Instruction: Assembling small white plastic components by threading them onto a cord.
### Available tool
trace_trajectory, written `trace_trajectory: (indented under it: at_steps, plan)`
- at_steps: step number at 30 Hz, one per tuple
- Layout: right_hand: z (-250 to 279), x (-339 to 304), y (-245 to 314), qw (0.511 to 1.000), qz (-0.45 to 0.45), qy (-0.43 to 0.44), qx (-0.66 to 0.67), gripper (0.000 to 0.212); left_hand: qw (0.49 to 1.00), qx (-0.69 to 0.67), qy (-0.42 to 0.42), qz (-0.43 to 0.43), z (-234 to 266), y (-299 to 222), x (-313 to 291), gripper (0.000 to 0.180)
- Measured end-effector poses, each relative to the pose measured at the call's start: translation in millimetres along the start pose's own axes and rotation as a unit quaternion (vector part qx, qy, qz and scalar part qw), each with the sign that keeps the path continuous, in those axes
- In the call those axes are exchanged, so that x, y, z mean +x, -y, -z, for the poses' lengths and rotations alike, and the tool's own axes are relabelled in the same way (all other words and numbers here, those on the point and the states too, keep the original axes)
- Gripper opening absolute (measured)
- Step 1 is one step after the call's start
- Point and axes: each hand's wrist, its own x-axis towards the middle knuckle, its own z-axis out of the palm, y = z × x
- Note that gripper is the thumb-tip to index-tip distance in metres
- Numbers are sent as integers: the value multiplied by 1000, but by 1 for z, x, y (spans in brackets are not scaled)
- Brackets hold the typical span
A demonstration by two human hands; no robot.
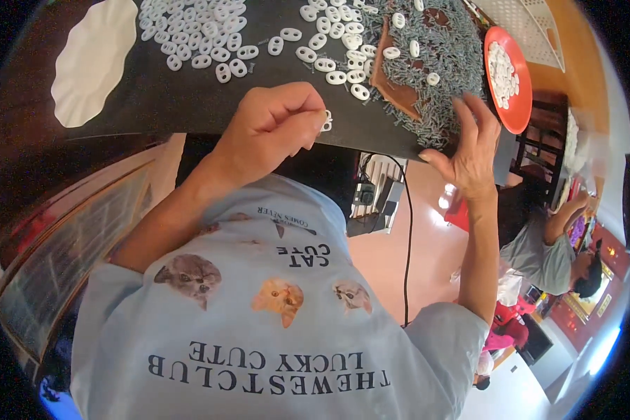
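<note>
My left hand (273, 126) is curled into a fist at the near edge of the black table top (161, 105). It pinches a small white oval plastic piece (326, 120) between thumb and fingertips. Many more white oval pieces (196, 31) lie scattered on the black surface beyond it. My right hand (469, 143) has its fingers spread, and the fingertips rest on a heap of small grey screws (441, 63). The heap partly covers a brown board (392, 84). A few white pieces lie on top of the screws.
A red plate (521, 105) holding white pieces stands right of the screws. A white wavy-rimmed paper plate (91, 63) lies at far left. A black cable (407, 231) hangs below the table edge. Another person in a grey shirt (546, 259) sits at lower right.
</note>
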Motion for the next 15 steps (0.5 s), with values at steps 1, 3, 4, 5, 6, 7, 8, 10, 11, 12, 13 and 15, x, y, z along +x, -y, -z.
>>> trace_trajectory:
  at_steps: [1, 3, 4, 5, 6, 7, 8, 10, 11, 12, 13, 15]
  plan:
    - [-1, 5, 0, 1000, 11, 1, 7, 86, 1000, 1, 1, 0, 0, 0, 0, 16]
    - [-2, 16, -1, 1000, 24, -1, 16, 87, 1000, 6, -5, 15, 0, 0, -1, 16]
    - [-3, 21, -1, 999, 45, -7, 17, 87, 1000, 7, -5, 15, 0, 0, -1, 16]
    - [-4, 25, -2, 998, 66, -13, 17, 86, 1000, 2, -6, 13, -1, 1, -2, 16]
    - [-5, 27, -4, 998, 65, -14, 17, 86, 1000, -4, -7, 11, -1, 1, -2, 16]
    - [-6, 30, -6, 997, 73, -32, 19, 84, 1000, -3, -7, 11, -1, 0, -2, 16]
    - [-8, 32, -8, 995, 80, -51, 22, 82, 1000, -2, -6, 7, -2, 0, -2, 17]
    - [-9, 40, -13, 995, 84, -56, 21, 81, 1000, -1, -4, 5, -2, 0, -1, 17]
    - [-9, 43, -16, 994, 87, -60, 20, 79, 1000, 5, -6, 7, -2, 0, -1, 17]
    - [-10, 48, -19, 994, 87, -60, 20, 79, 1000, 11, -8, 9, -3, 1, -1, 17]
    - [-10, 52, -22, 994, 87, -52, 29, 77, 1000, 11, -8, 10, -3, 1, -1, 17]
    - [-10, 60, -25, 994, 84, -51, 43, 72, 1000, 6, -9, 23, -2, 0, -1, 16]
